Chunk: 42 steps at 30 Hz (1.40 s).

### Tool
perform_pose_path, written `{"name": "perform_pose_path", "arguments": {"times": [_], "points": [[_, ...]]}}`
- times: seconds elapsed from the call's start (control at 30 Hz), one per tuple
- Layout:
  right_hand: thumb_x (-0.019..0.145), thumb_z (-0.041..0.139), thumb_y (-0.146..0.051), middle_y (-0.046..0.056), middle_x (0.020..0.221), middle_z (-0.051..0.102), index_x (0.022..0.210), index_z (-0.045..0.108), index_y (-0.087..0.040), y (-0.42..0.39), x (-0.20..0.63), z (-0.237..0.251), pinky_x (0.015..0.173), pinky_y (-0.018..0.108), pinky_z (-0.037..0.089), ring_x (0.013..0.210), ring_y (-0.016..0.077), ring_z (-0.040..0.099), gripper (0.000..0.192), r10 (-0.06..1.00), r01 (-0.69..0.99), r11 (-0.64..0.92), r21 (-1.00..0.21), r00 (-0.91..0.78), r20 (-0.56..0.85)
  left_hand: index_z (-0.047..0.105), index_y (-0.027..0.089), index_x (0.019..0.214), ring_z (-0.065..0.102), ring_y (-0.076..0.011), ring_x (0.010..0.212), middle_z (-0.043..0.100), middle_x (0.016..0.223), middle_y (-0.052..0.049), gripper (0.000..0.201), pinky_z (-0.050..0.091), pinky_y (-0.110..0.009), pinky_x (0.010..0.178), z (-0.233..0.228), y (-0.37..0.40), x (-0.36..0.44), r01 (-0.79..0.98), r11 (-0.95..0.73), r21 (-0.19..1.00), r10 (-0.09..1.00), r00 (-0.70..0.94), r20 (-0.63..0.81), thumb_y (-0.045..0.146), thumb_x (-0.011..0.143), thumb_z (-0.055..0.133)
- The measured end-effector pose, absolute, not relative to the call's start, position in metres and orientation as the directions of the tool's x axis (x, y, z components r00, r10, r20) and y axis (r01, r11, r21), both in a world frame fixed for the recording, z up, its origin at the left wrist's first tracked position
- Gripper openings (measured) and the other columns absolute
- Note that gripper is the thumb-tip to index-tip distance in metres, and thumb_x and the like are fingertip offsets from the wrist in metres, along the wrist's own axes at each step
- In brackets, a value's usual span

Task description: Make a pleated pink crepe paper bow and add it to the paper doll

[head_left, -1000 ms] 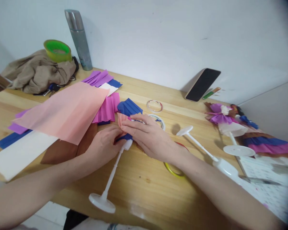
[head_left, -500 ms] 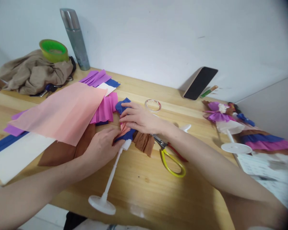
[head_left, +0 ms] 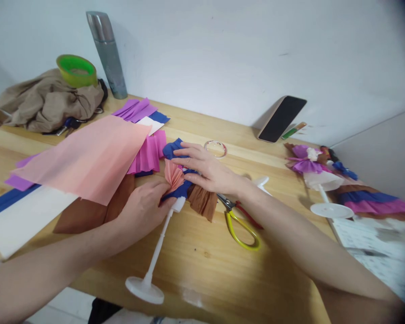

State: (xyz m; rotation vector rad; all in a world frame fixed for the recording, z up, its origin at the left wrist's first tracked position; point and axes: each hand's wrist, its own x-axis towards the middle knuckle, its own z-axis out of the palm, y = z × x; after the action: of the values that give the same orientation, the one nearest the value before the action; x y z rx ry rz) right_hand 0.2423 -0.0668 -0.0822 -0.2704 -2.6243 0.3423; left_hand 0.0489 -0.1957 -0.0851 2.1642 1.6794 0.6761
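Two hands meet mid-desk [head_left: 202,265]: left hand [head_left: 143,209] pinches the stand [head_left: 155,252], right hand [head_left: 205,171] presses flat on pleats [head_left: 175,176]; wall [head_left: 222,58] behind, bare wood near the front edge.

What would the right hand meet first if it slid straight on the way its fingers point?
The right hand points left across the table. Its fingertips already rest on the folded blue crepe paper; just beyond lies the pleated magenta crepe paper, probably the next thing met, though depth is hard to judge.
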Motion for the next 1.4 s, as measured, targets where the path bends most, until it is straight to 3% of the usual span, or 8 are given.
{"name": "perform_pose_path", "arguments": {"times": [0.1, 0.23, 0.5, 0.67, 0.83, 1.03, 1.23, 1.4], "points": [[0.098, 0.046, -0.036, 0.018, 0.139, 0.054, 0.133, 0.056, -0.014, -0.072, 0.243, -0.084, 0.112, 0.059, 0.034, 0.140, 0.0307, 0.038, 0.043, 0.242, 0.147, 0.958, -0.245, -0.872, 0.425, 0.056, 0.015, 0.072, 0.054, -0.0148, 0.064, 0.057, 0.068, 0.000, 0.013, 0.039, -0.026, 0.062, -0.086, -0.196, 0.049, 0.806, -0.265, 0.529, 0.964, 0.204, 0.171, 0.016, 0.084, 0.059], [0.097, 0.048, -0.034, 0.019, 0.133, 0.058, 0.125, 0.062, -0.013, -0.073, 0.245, -0.088, 0.110, 0.060, 0.037, 0.138, 0.0332, 0.040, 0.038, 0.319, 0.229, 0.938, -0.261, -0.864, 0.390, 0.055, 0.016, 0.075, 0.056, -0.0159, 0.070, 0.059, 0.073, -0.001, 0.011, 0.040, -0.027, 0.067, -0.086, -0.195, 0.049, 0.794, -0.262, 0.549, 0.965, 0.209, 0.158, 0.017, 0.086, 0.057], [0.097, 0.049, -0.024, 0.016, 0.132, 0.061, 0.125, 0.060, -0.018, -0.088, 0.250, -0.085, 0.108, 0.055, 0.042, 0.134, 0.0282, 0.048, 0.031, 0.418, 0.287, 0.904, -0.316, -0.745, 0.519, 0.052, 0.016, 0.073, 0.052, -0.0146, 0.065, 0.057, 0.071, -0.001, 0.017, 0.038, -0.027, 0.063, -0.079, -0.194, 0.045, 0.783, -0.249, 0.570, 0.968, 0.209, 0.136, 0.022, 0.089, 0.052], [0.096, 0.047, -0.019, 0.016, 0.138, 0.058, 0.134, 0.053, -0.017, -0.113, 0.249, -0.088, 0.107, 0.055, 0.044, 0.139, 0.0289, 0.042, 0.039, 0.335, 0.265, 0.942, -0.206, -0.773, 0.538, 0.059, 0.014, 0.083, 0.058, -0.0177, 0.072, 0.065, 0.081, -0.006, 0.020, 0.042, -0.030, 0.067, -0.078, -0.196, 0.046, 0.755, -0.240, 0.610, 0.970, 0.216, 0.114, 0.026, 0.092, 0.047], [0.094, 0.048, -0.014, 0.015, 0.132, 0.064, 0.128, 0.058, -0.011, -0.128, 0.251, -0.097, 0.110, 0.054, 0.041, 0.137, 0.0296, 0.043, 0.035, 0.241, 0.225, 0.970, -0.094, -0.827, 0.508, 0.064, 0.012, 0.099, 0.063, -0.0180, 0.082, 0.071, 0.093, -0.008, 0.027, 0.046, -0.029, 0.077, -0.077, -0.195, 0.043, 0.681, -0.239, 0.692, 0.969, 0.214, 0.125, 0.026, 0.095, 0.041], [0.093, 0.050, -0.016, 0.014, 0.134, 0.062, 0.118, 0.065, -0.013, -0.131, 0.254, -0.105, 0.109, 0.055, 0.042, 0.137, 0.0304, 0.043, 0.029, 0.285, 0.276, 0.957, -0.088, -0.837, 0.467, 0.057, 0.016, 0.072, 0.051, -0.0123, 0.064, 0.058, 0.068, -0.001, 0.029, 0.040, -0.024, 0.063, -0.074, -0.190, 0.039, 0.695, -0.229, 0.682, 0.969, 0.231, 0.090, 0.019, 0.093, 0.036], [0.093, 0.050, -0.017, 0.018, 0.134, 0.060, 0.115, 0.067, -0.014, -0.131, 0.254, -0.106, 0.106, 0.053, 0.045, 0.137, 0.0303, 0.043, 0.027, 0.308, 0.283, 0.951, -0.128, -0.812, 0.496, 0.057, 0.016, 0.070, 0.050, -0.0113, 0.061, 0.055, 0.064, 0.001, 0.029, 0.041, -0.023, 0.062, -0.075, -0.191, 0.039, 0.703, -0.221, 0.676, 0.973, 0.210, 0.099, 0.021, 0.093, 0.039], [0.093, 0.050, -0.016, 0.018, 0.137, 0.057, 0.115, 0.066, -0.016, -0.132, 0.254, -0.110, 0.106, 0.055, 0.044, 0.138, 0.0303, 0.040, 0.027, 0.311, 0.271, 0.950, -0.155, -0.792, 0.525, 0.067, 0.015, 0.079, 0.056, -0.0121, 0.061, 0.064, 0.069, -0.001, 0.022, 0.044, -0.023, 0.061, -0.074, -0.191, 0.039, 0.682, -0.206, 0.702, 0.978, 0.162, 0.130, 0.026, 0.090, 0.050]]}}
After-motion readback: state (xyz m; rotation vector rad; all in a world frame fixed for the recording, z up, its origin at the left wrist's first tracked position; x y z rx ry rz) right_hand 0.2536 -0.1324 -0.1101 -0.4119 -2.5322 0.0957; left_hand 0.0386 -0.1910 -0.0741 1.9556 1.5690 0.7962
